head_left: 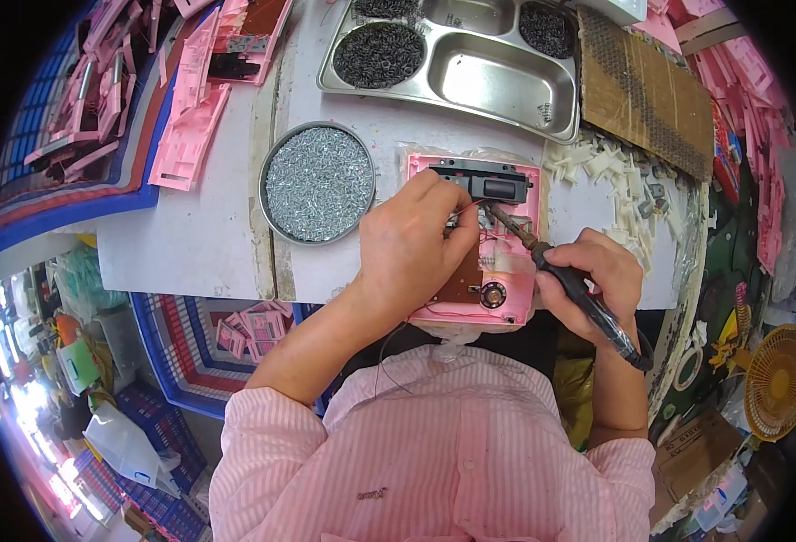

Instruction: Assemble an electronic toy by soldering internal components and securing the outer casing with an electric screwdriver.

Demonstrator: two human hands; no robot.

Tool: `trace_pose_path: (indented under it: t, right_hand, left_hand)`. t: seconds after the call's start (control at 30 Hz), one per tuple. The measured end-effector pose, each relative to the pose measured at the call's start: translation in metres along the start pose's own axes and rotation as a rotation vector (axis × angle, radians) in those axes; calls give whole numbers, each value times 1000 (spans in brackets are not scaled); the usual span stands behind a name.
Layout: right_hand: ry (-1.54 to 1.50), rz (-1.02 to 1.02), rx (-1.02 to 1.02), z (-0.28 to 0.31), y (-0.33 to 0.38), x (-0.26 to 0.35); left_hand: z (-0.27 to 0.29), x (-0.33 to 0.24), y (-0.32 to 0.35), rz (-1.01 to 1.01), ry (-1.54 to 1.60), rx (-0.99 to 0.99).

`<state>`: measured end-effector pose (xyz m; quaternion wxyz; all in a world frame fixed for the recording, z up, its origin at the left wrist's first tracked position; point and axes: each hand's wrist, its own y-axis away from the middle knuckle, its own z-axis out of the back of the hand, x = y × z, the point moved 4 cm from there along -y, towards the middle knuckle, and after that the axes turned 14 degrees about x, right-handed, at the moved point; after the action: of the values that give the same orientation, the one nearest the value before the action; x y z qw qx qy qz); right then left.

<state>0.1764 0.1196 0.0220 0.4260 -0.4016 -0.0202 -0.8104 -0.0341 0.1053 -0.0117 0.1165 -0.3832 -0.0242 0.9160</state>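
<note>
A pink plastic housing (423, 313) lies in front of me, with a black module (505, 188) at its far end, a brown board (459, 287) and a small round black-rimmed part (493, 295) inside. My right hand (601, 280) is closed around the dark handle of a soldering iron (568, 275). The iron's tip points up and left, close to the black module's near edge. My left hand (419, 237) reaches over the housing's left side, thumb and fingertips pinched on a thin red wire beside the module. Its fingertips partly hide the wire's end.
Left of the housing stands a round metal tin (318, 183) of small screws. A steel compartment tray (497, 86) with dark springs sits beyond. White plastic parts (628, 185) and cardboard (646, 95) lie right. Pink parts (190, 126) and blue crates (172, 352) are left.
</note>
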Motion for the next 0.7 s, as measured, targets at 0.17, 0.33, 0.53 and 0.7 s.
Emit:
trace_pose_path:
  t: [0.17,0.33,0.53,0.7]
  right_hand:
    - [-2,5,-12,1,0,0]
    - [-8,7,-18,2,-1,2]
    - [-9,6,-7,5,6,4]
    - [-25,-43,-29,16,21,8]
  left_hand:
    - [-1,-3,-1,-2,-20,-13]
    - [1,-7,-1,-1,-55,-41]
    - [-2,-8,-1,11,-89,-50]
    - [-1,-9,-1,8,-94,-65]
